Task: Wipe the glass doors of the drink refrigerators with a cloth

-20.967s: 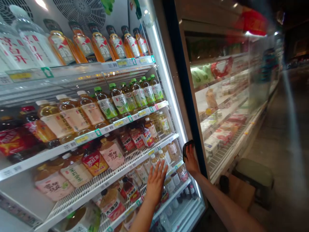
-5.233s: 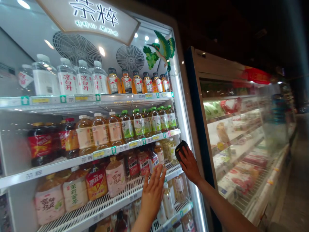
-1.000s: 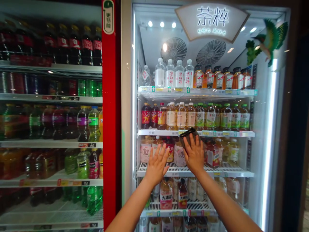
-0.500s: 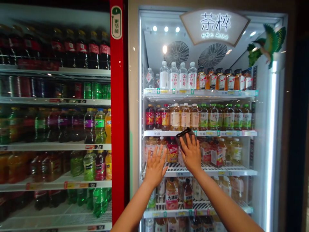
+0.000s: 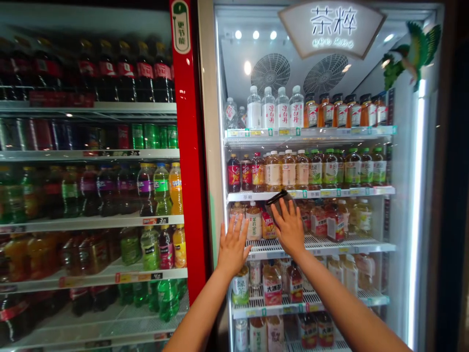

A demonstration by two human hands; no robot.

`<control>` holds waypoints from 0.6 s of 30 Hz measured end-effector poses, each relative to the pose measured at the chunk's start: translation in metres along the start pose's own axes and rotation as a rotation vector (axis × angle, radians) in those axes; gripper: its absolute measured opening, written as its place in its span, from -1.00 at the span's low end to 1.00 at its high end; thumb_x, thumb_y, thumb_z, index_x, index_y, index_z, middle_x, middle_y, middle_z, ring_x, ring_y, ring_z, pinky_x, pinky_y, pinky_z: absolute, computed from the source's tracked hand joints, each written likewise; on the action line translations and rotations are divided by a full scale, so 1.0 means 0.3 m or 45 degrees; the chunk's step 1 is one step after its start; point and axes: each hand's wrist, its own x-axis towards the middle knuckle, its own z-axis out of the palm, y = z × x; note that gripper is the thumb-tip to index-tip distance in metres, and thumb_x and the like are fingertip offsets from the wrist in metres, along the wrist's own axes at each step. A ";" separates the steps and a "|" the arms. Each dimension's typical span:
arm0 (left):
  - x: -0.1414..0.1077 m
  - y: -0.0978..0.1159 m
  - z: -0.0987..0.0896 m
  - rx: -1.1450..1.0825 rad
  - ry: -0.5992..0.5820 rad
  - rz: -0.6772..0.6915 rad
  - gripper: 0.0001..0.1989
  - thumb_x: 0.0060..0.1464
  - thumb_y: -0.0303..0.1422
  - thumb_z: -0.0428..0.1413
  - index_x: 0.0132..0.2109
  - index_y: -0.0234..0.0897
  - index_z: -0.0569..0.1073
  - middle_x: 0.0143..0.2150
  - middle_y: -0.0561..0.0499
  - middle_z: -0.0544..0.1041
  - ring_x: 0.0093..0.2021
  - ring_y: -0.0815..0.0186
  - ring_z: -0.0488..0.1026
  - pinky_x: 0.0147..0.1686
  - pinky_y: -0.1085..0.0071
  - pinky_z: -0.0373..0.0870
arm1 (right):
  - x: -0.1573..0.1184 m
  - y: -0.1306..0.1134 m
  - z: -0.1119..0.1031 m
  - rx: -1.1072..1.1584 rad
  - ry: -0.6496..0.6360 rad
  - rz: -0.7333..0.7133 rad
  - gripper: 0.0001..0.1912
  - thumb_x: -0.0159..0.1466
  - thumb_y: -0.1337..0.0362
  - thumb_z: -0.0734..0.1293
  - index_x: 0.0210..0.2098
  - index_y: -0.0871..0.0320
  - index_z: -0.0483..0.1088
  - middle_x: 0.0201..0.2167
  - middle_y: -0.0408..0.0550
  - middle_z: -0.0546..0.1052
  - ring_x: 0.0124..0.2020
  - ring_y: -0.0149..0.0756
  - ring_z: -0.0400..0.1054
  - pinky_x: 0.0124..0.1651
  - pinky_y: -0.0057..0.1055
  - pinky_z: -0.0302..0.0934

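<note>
Currently, the left hand lies open on the glass cooler door, apart from the right hand, which pins a dark flat pad to the glass, level with the second shelf's front edge; bottled teas stand behind.

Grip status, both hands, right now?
Left hand: open, fingers spread, holding nothing.
Right hand: fingers spread, dark flat object at the fingertips; cannot tell whether it is held.
</note>
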 end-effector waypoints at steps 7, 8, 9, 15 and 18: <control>-0.047 -0.079 -0.023 0.011 -0.016 0.014 -0.03 0.20 -0.04 0.15 0.51 -0.21 -0.20 0.53 -0.16 -0.03 0.53 -0.02 -0.22 0.46 -0.14 -0.24 | -0.109 0.075 -0.017 0.089 0.013 -0.032 -0.14 0.35 0.39 0.24 0.50 -0.14 -0.24 0.52 -0.07 -0.12 0.51 0.10 -0.26 0.39 0.28 -0.05; -0.052 -0.091 -0.024 0.013 -0.015 0.001 -0.03 0.20 -0.04 0.16 0.51 -0.20 -0.21 0.53 -0.16 -0.03 0.53 -0.02 -0.22 0.46 -0.15 -0.24 | -0.070 0.068 -0.014 0.083 0.065 0.059 -0.14 0.35 0.37 0.24 0.50 -0.12 -0.27 0.53 -0.05 -0.18 0.51 0.15 -0.29 0.36 0.33 -0.04; -0.056 -0.101 -0.025 0.012 -0.014 -0.010 -0.03 0.19 -0.04 0.16 0.51 -0.19 -0.21 0.53 -0.16 -0.04 0.53 -0.02 -0.21 0.45 -0.15 -0.23 | -0.024 0.049 -0.010 0.081 0.114 0.126 -0.13 0.36 0.35 0.24 0.50 -0.10 -0.29 0.53 -0.04 -0.23 0.51 0.19 -0.32 0.35 0.36 -0.04; -0.072 -0.128 -0.023 -0.004 -0.020 -0.028 -0.04 0.19 -0.01 0.15 0.51 -0.17 -0.19 0.53 -0.15 -0.04 0.53 -0.03 -0.21 0.45 -0.17 -0.23 | 0.067 -0.125 0.009 0.078 0.031 -0.167 -0.15 0.32 0.27 0.31 0.49 -0.09 -0.14 0.52 -0.05 -0.13 0.52 0.11 -0.30 0.43 0.25 -0.18; -0.087 -0.143 -0.029 0.000 -0.044 -0.028 -0.05 0.19 -0.02 0.15 0.51 -0.18 -0.17 0.53 -0.15 -0.05 0.53 -0.02 -0.21 0.45 -0.16 -0.25 | -0.011 -0.098 -0.001 0.038 -0.076 -0.384 -0.23 0.33 0.28 0.31 0.46 -0.15 0.00 0.47 -0.11 0.09 0.51 -0.03 -0.19 0.47 0.12 -0.21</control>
